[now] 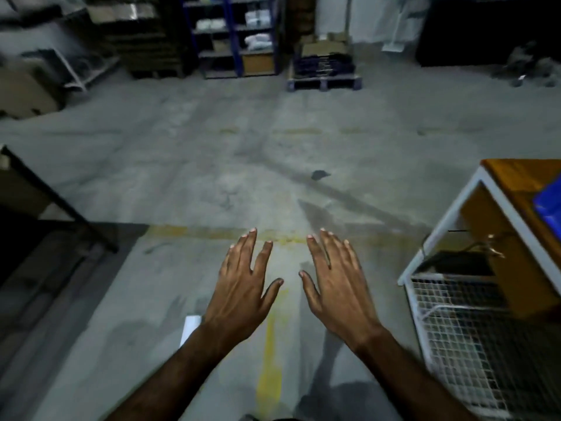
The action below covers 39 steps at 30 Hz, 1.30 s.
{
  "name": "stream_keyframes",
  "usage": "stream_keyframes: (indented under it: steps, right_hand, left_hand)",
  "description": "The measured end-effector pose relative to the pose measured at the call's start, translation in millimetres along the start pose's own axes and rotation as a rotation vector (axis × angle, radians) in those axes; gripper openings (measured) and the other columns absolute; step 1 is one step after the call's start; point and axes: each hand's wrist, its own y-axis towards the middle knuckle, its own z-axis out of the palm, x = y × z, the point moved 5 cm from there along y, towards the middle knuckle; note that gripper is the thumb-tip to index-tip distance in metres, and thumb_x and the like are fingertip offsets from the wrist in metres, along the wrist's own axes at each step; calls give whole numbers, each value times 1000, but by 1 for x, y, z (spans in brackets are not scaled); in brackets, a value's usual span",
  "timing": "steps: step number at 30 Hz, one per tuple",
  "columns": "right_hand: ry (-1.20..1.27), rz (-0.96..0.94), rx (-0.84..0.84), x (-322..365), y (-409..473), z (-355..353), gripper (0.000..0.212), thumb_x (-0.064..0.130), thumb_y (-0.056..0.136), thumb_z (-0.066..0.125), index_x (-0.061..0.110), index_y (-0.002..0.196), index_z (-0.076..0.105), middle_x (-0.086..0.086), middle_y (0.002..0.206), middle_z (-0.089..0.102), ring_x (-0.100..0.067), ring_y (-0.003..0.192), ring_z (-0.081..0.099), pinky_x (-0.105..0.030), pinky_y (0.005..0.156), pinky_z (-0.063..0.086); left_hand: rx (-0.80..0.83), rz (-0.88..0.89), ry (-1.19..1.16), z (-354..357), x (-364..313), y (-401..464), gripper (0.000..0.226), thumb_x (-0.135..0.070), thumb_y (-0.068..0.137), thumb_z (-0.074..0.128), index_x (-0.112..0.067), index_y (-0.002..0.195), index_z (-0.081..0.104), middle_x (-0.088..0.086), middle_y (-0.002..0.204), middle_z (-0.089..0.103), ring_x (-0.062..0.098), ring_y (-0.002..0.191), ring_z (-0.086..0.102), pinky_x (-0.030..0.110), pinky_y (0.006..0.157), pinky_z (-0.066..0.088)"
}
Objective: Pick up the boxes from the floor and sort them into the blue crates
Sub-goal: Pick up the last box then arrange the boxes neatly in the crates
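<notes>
Both hands are out in front, palms down over the floor (212, 165) and holding nothing. The left hand (243, 287) has its fingers (247, 247) straight and slightly spread; the right hand (337, 287) matches it, fingers released, thumbs pointing toward each other with a gap between the hands.

How far along the sorting is cannot be read with any certainty. No box is being carried, and the one crate (549, 202) in view shows only a blue corner at the right edge, on the wooden counter (516, 174) with the white frame; its contents are cut off by the frame. My judgement is that this is a moment between boxes, with the hands free and ready for the next pick.

The only candidate for a task box near the person is a small white, flat-looking piece (192, 326) on the floor just beside the left wrist, partly hidden by the forearm; it is too blurred to say for sure that it is a box. The open concrete ahead, crossed by worn yellow lines, shows no other loose box. Cartons sit far back on the shelves (233, 34) and on a pallet (324, 80), well apart from the hands. A white wire basket (455, 314) stands under the counter.
</notes>
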Motion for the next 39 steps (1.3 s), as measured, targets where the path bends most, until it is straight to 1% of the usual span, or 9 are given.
stream_keyframes:
  steps: [7, 12, 19, 23, 26, 29, 32, 36, 39]
  right_hand:
    - [-4, -129, 149, 119, 23, 85, 64, 41, 102, 44, 10, 157, 30, -18, 162, 29, -31, 150, 28, -48, 124, 20]
    - [-3, -241, 285, 186, 33, 142, 68, 41, 101, 48, 9, 158, 28, -19, 163, 26, -33, 151, 25, -49, 124, 20]
    - [-26, -423, 485, 254, 68, 240, 74, 42, 99, 51, 9, 160, 21, -20, 164, 20, -34, 152, 19, -48, 124, 17]
    - [-26, -490, 605, 283, 97, 315, 82, 39, 92, 61, 7, 158, 26, -23, 162, 24, -36, 151, 23, -49, 124, 19]
    - [-6, -521, 671, 296, 118, 371, 85, 37, 84, 70, 5, 154, 35, -25, 158, 33, -38, 147, 31, -50, 121, 27]
    - [-1, -557, 740, 303, 136, 436, 84, 36, 81, 72, 4, 152, 39, -25, 155, 37, -39, 144, 36, -50, 117, 32]
    - [-14, -602, 800, 307, 144, 517, 84, 34, 84, 68, 4, 154, 33, -25, 157, 33, -38, 145, 32, -49, 119, 30]
    - [-100, -646, 905, 310, 138, 639, 86, 37, 92, 60, 9, 160, 15, -21, 163, 18, -33, 151, 18, -44, 123, 21]
    - [-142, -699, 946, 313, 123, 739, 87, 36, 93, 61, 10, 160, 13, -22, 162, 19, -34, 151, 18, -44, 123, 21]
  left_hand:
    - [137, -255, 31, 29, 141, -82, 78, -61, 100, 34, -11, 158, 23, 22, 166, 11, 38, 152, 18, 49, 123, 21]
    - [150, -415, -36, 46, 202, -124, 80, -57, 97, 49, -9, 157, 26, 24, 164, 17, 43, 149, 24, 53, 119, 29]
    - [230, -652, -75, 88, 275, -154, 84, -58, 96, 50, -10, 158, 21, 24, 165, 11, 43, 150, 19, 52, 120, 22]
    - [339, -793, -65, 127, 325, -164, 88, -57, 93, 57, -8, 158, 23, 29, 163, 14, 48, 145, 27, 54, 117, 31]
    - [427, -891, -87, 157, 361, -164, 91, -55, 91, 61, -7, 158, 22, 32, 162, 12, 50, 141, 33, 53, 112, 37]
    - [465, -962, -106, 199, 400, -159, 94, -53, 90, 63, -6, 158, 20, 34, 161, 8, 49, 139, 37, 51, 109, 40]
    - [481, -1012, -146, 268, 438, -155, 95, -52, 87, 66, -4, 157, 22, 36, 160, 10, 51, 137, 38, 53, 108, 41]
    - [573, -1087, -222, 377, 477, -159, 98, -54, 90, 62, -6, 159, 12, 33, 161, 1, 49, 143, 28, 53, 114, 35]
    - [638, -1169, -286, 474, 499, -171, 100, -56, 92, 59, -9, 160, 2, 30, 162, -8, 46, 149, 17, 53, 117, 31]
